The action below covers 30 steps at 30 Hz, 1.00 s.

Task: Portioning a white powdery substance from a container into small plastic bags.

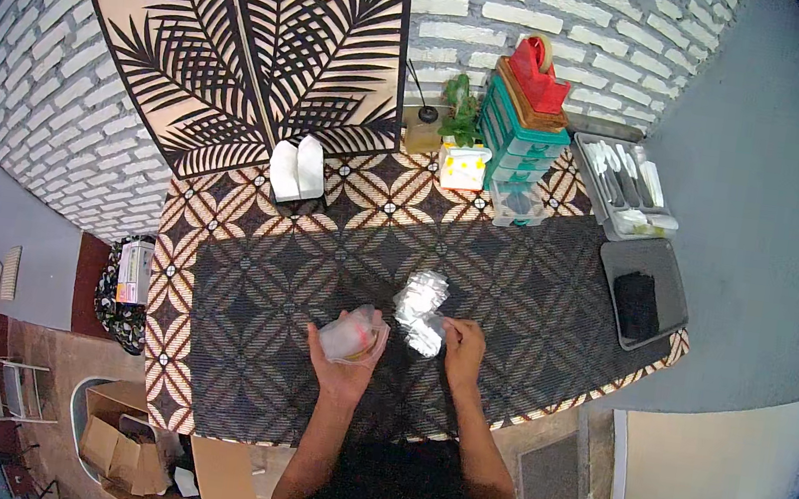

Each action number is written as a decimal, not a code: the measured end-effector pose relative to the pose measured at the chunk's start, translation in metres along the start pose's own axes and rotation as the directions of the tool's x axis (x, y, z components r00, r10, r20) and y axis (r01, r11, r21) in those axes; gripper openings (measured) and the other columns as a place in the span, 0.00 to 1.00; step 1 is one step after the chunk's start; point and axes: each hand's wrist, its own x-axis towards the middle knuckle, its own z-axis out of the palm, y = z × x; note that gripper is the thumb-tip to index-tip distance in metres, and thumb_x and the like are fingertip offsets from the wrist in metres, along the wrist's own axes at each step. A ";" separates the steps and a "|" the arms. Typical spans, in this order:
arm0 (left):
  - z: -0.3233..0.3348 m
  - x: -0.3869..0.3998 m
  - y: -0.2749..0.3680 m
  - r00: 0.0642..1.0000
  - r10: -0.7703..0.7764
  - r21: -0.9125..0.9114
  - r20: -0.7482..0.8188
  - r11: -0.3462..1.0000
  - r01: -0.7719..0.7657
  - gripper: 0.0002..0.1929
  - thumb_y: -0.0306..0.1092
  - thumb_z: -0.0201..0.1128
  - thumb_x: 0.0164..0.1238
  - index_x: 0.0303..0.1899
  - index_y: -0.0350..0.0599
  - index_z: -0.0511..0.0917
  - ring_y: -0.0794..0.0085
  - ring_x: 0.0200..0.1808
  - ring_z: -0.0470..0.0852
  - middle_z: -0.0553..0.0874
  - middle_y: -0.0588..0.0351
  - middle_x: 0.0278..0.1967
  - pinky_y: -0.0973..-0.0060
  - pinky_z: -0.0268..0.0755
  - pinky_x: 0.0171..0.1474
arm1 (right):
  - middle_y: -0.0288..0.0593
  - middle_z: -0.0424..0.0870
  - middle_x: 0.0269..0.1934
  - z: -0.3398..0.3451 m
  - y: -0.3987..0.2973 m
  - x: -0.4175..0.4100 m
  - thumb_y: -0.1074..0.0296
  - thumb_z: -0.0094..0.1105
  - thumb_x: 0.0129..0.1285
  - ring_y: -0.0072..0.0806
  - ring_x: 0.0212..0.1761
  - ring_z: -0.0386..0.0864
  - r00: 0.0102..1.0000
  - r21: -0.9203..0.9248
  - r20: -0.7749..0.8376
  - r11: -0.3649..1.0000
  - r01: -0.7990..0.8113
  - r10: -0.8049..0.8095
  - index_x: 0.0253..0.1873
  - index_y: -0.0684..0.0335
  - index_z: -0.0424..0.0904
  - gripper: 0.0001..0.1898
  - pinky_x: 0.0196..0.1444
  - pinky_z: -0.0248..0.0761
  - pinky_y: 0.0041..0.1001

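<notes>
My left hand [346, 380] is turned palm up with a clear plastic bag [345, 338] in it. The bag shows a reddish line and something yellowish inside, too blurred to name. In the middle of the table, shiny silver foil-like packets [421, 302] lie in an overlapping heap. At the right side of that heap is my right hand [465, 353], thumb and forefinger together at the edge of a lower silver piece. Whether this piece is lifted off the others cannot be told.
At the back stand white folded tissues [298, 169], a potted plant [461, 114] and a teal drawer unit [524, 133] with a red tape dispenser [541, 79] on top. To the right sit a cutlery tray [599, 200] and a grey tray [672, 308] holding a black item. A cardboard box [116, 443] is below left.
</notes>
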 end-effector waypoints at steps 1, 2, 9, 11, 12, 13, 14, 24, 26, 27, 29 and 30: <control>-0.002 0.001 0.000 1.000 -0.001 -0.007 0.012 1.000 0.001 0.34 0.66 0.61 0.64 0.55 0.42 0.75 0.44 0.69 0.68 0.74 0.39 0.63 0.44 0.60 0.72 | 0.51 0.83 0.35 -0.003 0.001 -0.002 0.67 0.63 0.67 0.43 0.36 0.81 0.999 0.009 -0.011 0.999 -0.049 0.049 0.46 0.64 0.86 0.09 0.40 0.73 0.36; -0.004 0.001 0.000 1.000 -0.001 -0.015 0.025 1.000 0.002 0.35 0.64 0.65 0.62 0.57 0.42 0.73 0.43 0.69 0.67 0.72 0.38 0.64 0.44 0.61 0.71 | 0.51 0.82 0.34 -0.005 0.001 -0.004 0.67 0.63 0.67 0.42 0.35 0.80 0.995 0.018 -0.023 0.995 -0.097 0.097 0.47 0.63 0.87 0.09 0.40 0.72 0.34; -0.009 -0.003 -0.002 0.998 -0.021 -0.009 0.067 1.000 0.021 0.34 0.63 0.64 0.63 0.55 0.41 0.74 0.44 0.69 0.67 0.73 0.41 0.63 0.46 0.60 0.72 | 0.49 0.83 0.33 -0.029 -0.018 -0.012 0.68 0.64 0.66 0.38 0.32 0.79 0.993 0.064 -0.045 0.992 -0.104 0.107 0.51 0.61 0.85 0.10 0.38 0.72 0.33; -0.007 -0.005 -0.004 0.995 -0.039 0.025 0.089 0.999 0.037 0.33 0.67 0.59 0.66 0.51 0.42 0.79 0.46 0.69 0.69 0.76 0.42 0.61 0.47 0.58 0.74 | 0.46 0.86 0.35 -0.032 -0.021 -0.015 0.73 0.60 0.68 0.26 0.28 0.80 0.972 0.132 0.066 0.963 -0.233 0.226 0.48 0.67 0.83 0.07 0.30 0.70 0.26; -0.006 -0.006 -0.005 0.995 -0.041 0.026 0.090 0.999 0.038 0.33 0.67 0.59 0.66 0.51 0.42 0.79 0.46 0.69 0.69 0.76 0.42 0.61 0.47 0.58 0.74 | 0.46 0.86 0.35 -0.032 -0.021 -0.016 0.73 0.60 0.68 0.26 0.28 0.80 0.972 0.133 0.064 0.964 -0.232 0.225 0.48 0.67 0.83 0.07 0.30 0.70 0.26; -0.006 -0.006 -0.006 0.995 -0.041 0.035 0.086 0.999 0.038 0.33 0.67 0.59 0.66 0.52 0.42 0.79 0.46 0.69 0.69 0.76 0.42 0.61 0.47 0.57 0.74 | 0.45 0.87 0.35 -0.032 -0.021 -0.018 0.73 0.59 0.69 0.25 0.27 0.80 0.967 0.264 0.072 0.930 -0.254 0.244 0.47 0.67 0.81 0.06 0.29 0.70 0.25; -0.006 -0.007 -0.006 0.996 -0.040 0.044 0.081 0.998 0.037 0.33 0.66 0.60 0.66 0.52 0.42 0.79 0.45 0.69 0.69 0.76 0.41 0.62 0.47 0.57 0.74 | 0.44 0.87 0.35 -0.031 -0.021 -0.019 0.73 0.59 0.69 0.24 0.26 0.80 0.962 0.389 0.083 0.880 -0.272 0.261 0.45 0.66 0.79 0.05 0.28 0.70 0.23; -0.013 -0.009 -0.002 0.996 -0.047 0.001 0.076 0.999 0.047 0.34 0.63 0.65 0.62 0.53 0.39 0.77 0.45 0.69 0.67 0.75 0.41 0.63 0.47 0.58 0.74 | 0.50 0.83 0.45 -0.031 -0.007 -0.046 0.73 0.60 0.65 0.42 0.44 0.81 0.950 -0.136 0.015 0.942 -0.306 0.311 0.49 0.63 0.78 0.08 0.48 0.75 0.39; -0.015 -0.009 -0.001 0.990 -0.054 0.010 0.128 0.999 0.053 0.33 0.63 0.65 0.62 0.54 0.39 0.77 0.45 0.70 0.67 0.75 0.41 0.63 0.47 0.57 0.74 | 0.52 0.79 0.53 -0.034 -0.029 -0.041 0.72 0.63 0.62 0.50 0.56 0.72 0.998 -0.258 -0.001 0.964 -0.059 0.061 0.54 0.61 0.78 0.16 0.59 0.68 0.44; -0.014 -0.009 -0.002 0.990 -0.059 0.012 0.126 0.998 0.058 0.33 0.63 0.65 0.62 0.54 0.39 0.77 0.45 0.70 0.67 0.75 0.41 0.63 0.47 0.57 0.74 | 0.52 0.79 0.53 -0.033 -0.029 -0.038 0.72 0.63 0.62 0.50 0.56 0.72 0.998 -0.259 -0.004 0.964 -0.063 0.064 0.54 0.61 0.78 0.16 0.59 0.68 0.44; -0.013 -0.009 -0.006 0.998 -0.031 0.012 0.055 0.999 0.030 0.33 0.66 0.61 0.65 0.52 0.42 0.77 0.44 0.69 0.68 0.73 0.40 0.64 0.44 0.63 0.70 | 0.48 0.77 0.53 -0.029 -0.028 -0.034 0.71 0.66 0.59 0.49 0.59 0.70 0.967 -0.235 0.205 0.952 0.196 -0.149 0.59 0.59 0.77 0.22 0.60 0.65 0.43; -0.014 -0.009 -0.006 0.998 -0.031 0.014 0.055 0.999 0.031 0.33 0.66 0.61 0.65 0.52 0.42 0.77 0.44 0.69 0.68 0.73 0.40 0.64 0.44 0.63 0.70 | 0.43 0.78 0.53 -0.026 -0.033 -0.034 0.71 0.68 0.57 0.45 0.60 0.69 0.966 -0.223 0.242 0.964 0.147 -0.091 0.62 0.54 0.77 0.26 0.63 0.62 0.41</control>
